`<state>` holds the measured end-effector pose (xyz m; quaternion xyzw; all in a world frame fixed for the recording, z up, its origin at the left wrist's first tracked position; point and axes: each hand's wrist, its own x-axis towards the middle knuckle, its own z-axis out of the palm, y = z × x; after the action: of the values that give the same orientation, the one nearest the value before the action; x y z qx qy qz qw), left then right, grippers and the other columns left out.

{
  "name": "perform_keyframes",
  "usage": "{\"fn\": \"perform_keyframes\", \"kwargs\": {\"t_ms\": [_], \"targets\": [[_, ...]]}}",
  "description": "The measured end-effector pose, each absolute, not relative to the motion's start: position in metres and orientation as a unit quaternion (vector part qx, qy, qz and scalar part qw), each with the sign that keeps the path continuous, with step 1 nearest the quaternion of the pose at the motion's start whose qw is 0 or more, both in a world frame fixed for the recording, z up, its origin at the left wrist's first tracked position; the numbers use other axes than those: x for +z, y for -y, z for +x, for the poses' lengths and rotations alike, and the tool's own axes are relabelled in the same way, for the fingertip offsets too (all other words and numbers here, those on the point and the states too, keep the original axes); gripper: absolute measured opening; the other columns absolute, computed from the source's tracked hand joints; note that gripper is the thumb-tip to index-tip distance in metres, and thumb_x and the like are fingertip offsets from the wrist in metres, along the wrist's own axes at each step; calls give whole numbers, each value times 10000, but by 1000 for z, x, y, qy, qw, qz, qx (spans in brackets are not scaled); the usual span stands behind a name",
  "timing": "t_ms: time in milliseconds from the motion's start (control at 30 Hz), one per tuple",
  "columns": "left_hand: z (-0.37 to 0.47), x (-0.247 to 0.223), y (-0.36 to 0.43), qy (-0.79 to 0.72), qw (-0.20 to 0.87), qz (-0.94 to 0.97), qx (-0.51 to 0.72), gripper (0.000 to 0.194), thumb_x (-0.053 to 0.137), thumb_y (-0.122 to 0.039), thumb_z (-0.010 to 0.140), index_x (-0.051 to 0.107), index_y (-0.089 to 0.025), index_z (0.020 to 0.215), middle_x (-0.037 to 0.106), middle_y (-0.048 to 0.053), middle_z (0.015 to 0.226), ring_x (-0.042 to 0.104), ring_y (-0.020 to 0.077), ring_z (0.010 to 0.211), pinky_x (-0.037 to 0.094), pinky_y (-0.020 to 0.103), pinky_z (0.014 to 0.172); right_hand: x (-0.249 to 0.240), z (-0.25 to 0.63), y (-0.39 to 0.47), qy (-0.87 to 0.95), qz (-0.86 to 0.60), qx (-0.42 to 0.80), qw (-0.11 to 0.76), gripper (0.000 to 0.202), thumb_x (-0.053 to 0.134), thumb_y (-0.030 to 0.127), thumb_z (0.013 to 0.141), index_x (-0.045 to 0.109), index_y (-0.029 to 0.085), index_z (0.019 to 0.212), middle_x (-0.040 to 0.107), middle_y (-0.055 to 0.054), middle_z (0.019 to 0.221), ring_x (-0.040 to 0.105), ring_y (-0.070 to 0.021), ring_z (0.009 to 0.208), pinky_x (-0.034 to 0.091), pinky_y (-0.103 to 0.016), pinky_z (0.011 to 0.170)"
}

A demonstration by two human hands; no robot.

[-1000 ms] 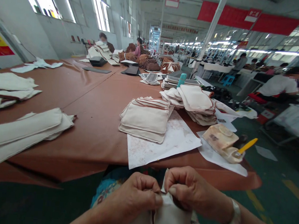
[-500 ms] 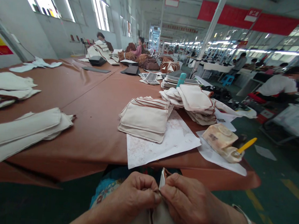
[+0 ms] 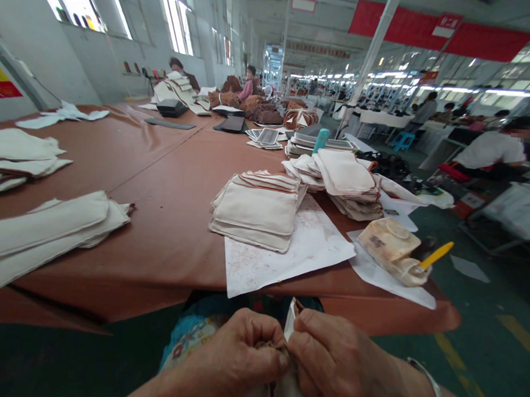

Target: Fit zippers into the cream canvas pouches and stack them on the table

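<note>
Over my lap, just in front of the table edge, both hands pinch a cream fabric piece with brown edging (image 3: 293, 393). My left hand (image 3: 246, 353) is closed on its brown edge, thumb and bent forefinger pressed together. Right beside it, my right hand (image 3: 337, 357) grips the same piece, and a pale corner with a brown inside sticks up above the fingers. The palms hide much of the piece. Beyond the hands, a stack of similar cream pieces (image 3: 255, 207) lies on a stained white sheet (image 3: 282, 273).
A brown-covered table (image 3: 165, 233) spans the view. At right stand a cut-open plastic jug (image 3: 387, 242) with a yellow-handled tool (image 3: 437, 255), more cream pieces (image 3: 347, 174) and a turquoise bottle (image 3: 321, 140). Long cream pieces (image 3: 46, 230) lie at left. Other people sit farther back.
Both hands have shifted very slightly to the right and keep their pinch on the cream piece. The things on the table have stayed put.
</note>
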<state>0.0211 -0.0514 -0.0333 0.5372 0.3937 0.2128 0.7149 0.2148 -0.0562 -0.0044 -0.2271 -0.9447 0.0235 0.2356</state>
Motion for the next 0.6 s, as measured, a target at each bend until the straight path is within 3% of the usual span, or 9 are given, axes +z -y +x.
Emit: {"fn": "perform_keyframes", "kwargs": {"t_ms": [100,200,333,467,600], "targets": [[20,-30,51,-407,672,591,185,159,583,-211,735,501,-159,609,351,-53,568,253,84,542,182,239,482,-9,214,55,933,-258,79,240,202,434,11,794,592,133,766,568,-60,682,499,-183,601,317,-299,505],[19,-28,52,-389,694,577,184,193,604,-217,732,487,-160,591,328,-56,550,231,80,528,167,243,477,-14,215,49,873,-339,262,235,179,481,12,695,595,143,740,595,-30,690,517,-142,599,334,-252,516],[16,-31,56,-387,770,462,207,230,724,-314,677,581,-134,667,436,-36,561,301,75,501,211,219,466,-12,221,43,749,-402,484,207,139,537,55,779,641,145,758,627,-4,707,529,-111,601,375,-203,523],[13,-34,56,-402,800,370,247,327,826,-319,538,604,-125,679,527,-7,577,401,89,499,295,206,477,-8,230,50,768,-344,417,344,152,507,177,913,652,137,927,607,-64,858,578,-179,813,474,-286,718],[11,-36,54,-408,804,357,245,337,840,-263,473,631,-116,693,571,6,576,446,102,487,362,215,484,-16,231,60,821,-306,336,344,316,600,192,852,550,126,1157,608,-120,1011,592,-217,909,516,-337,798]]}}
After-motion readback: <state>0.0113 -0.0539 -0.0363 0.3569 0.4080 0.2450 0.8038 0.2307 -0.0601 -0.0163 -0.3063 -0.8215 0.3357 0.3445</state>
